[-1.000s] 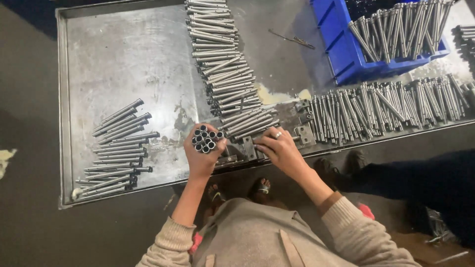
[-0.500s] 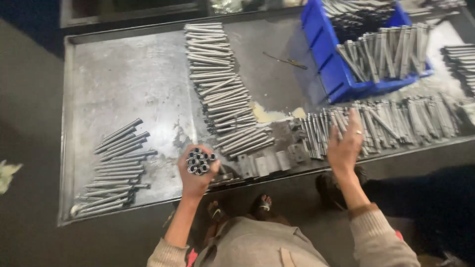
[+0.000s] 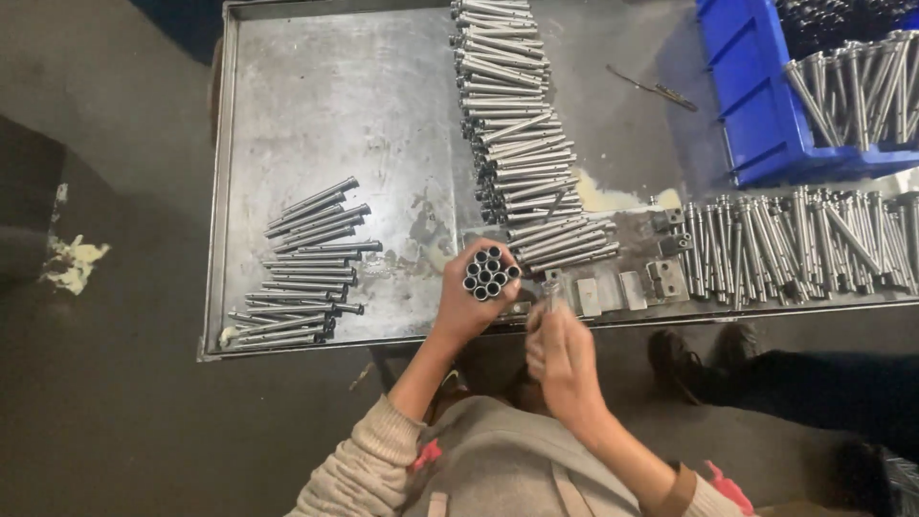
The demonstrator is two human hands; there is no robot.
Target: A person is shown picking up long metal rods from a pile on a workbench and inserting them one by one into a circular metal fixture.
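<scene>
My left hand [image 3: 467,304] grips a bundle of several short metal tubes [image 3: 489,272], held upright with their open ends facing up, at the front edge of the steel tray table [image 3: 335,115]. My right hand [image 3: 563,356] is just right of it, below the tray edge, pinching a single metal rod [image 3: 550,293] that points up toward the bundle. A long column of metal rods [image 3: 512,124] runs up the middle of the tray, just beyond both hands.
A smaller group of rods [image 3: 302,263] lies at the tray's left front. More rods [image 3: 795,244] line the right side, with small metal brackets [image 3: 632,282] beside them. A blue bin [image 3: 756,96] of rods stands at the back right. Dark shoes [image 3: 699,354] show under the table.
My right hand reached out to the rods on the right, then came back beside the left hand holding one rod. The left hand kept the bundle. The camera view shifted left.
</scene>
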